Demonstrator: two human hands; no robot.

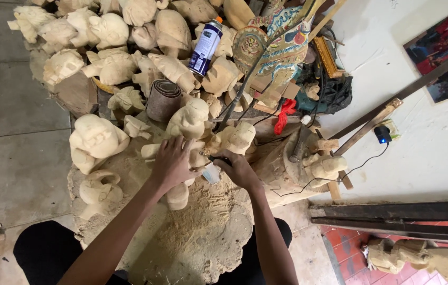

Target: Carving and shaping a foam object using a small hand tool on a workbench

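1. Wood is everywhere: pale carved figures sit all over a big stump table (pixel 203 248) covered in sawdust.
2. One person's left hand (pixel 171 162) lies flat on top of a pale wood carving (pixel 177 196), fingers spread wide over it to press it down.
3. That carving lies near the middle of the stump, right under the left hand, and part of it pokes out below the palm.
4. His or her right hand (pixel 239 170) is curled tight around a small dark-handled tool (pixel 217 159), just beside the left hand.
5. The tool's tip meets the carving between the two hands; the tip itself is too small to see well.
6. A round-headed figure (pixel 96 141) stands to the left, and a curly elephant-like one (pixel 99 191) sits just below it.
7. A roll of sandpaper (pixel 162 100) stands behind the hands, among more carvings.
8. A blue and white spray can (pixel 206 47) leans in the pile farther back.
9. A painted flat puppet (pixel 279 47) with bright colours rests near the can.
10. A black charger (pixel 382 134) with a blue light lies on the white floor at the right, well apart from the hands.
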